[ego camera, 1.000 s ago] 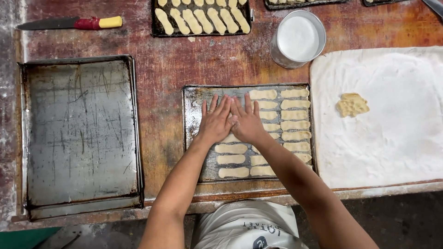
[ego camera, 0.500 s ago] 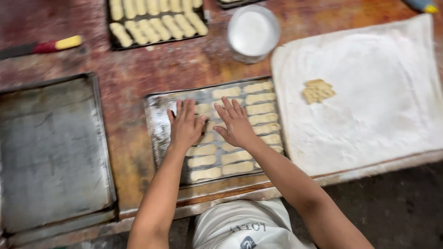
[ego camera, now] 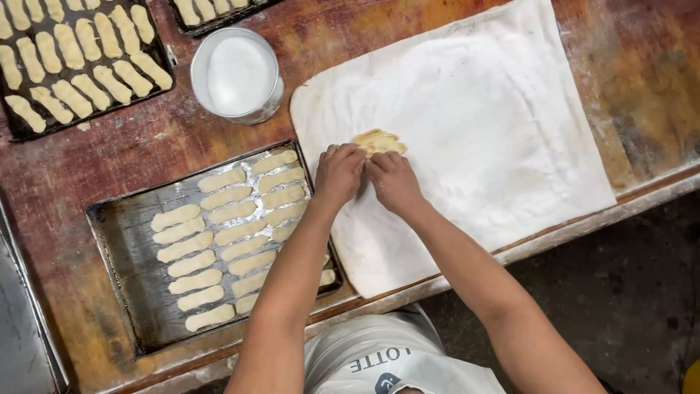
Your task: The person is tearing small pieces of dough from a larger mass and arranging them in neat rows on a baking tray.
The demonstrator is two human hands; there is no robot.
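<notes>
The fingers of the left hand and the right hand are curled down side by side on the near edge of a small pile of dough pieces, fingertips together and touching it; whether either hand actually pinches a piece I cannot tell, since the knuckles hide the tips. The hands nearly touch each other. The dough lies on a floured white cloth, close to the cloth's left side and about midway between its far and near edges. The cloth covers the right part of the wooden counter and reaches the counter's near edge. Just left of the cloth, under the left forearm, sits a dark metal tray carrying rows of pale finger-shaped dough strips; its right corner touches or slips under the cloth. Beyond that tray, near the far edge, stands a round metal bowl holding white powder. At the far left corner lies another tray filled with strips, and a third tray is partly visible at the far edge.
</notes>
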